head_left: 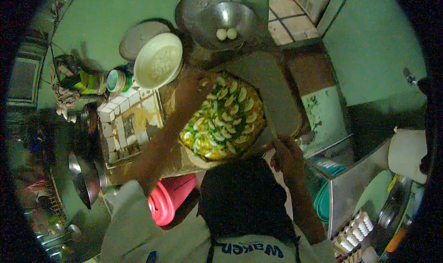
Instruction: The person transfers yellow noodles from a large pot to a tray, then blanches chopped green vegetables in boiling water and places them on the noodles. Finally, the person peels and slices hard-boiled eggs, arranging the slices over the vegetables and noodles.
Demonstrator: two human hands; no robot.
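Observation:
In front of me lies a wide, many-sided dish of food [226, 120], topped with pale crescent slices, green leaves and yellow patches. My left hand [198, 82] reaches over its far left edge; dimness and blur hide its fingers. My right hand [287, 154] is by the table's near right edge, beside the dish, with its fingers curled. Whatever that hand holds, if anything, is too dark to make out. Beyond the dish, a metal wok [224, 20] holds two round white pieces [226, 34] like peeled eggs.
A cream basin [158, 60] leans at the far left, near stacked bowls [117, 80] and a white-tiled surface [124, 124]. Below the table's near edge is a pink plastic container [168, 200]. Egg trays [354, 235] stand at lower right, by a metal-sided cabinet [355, 189].

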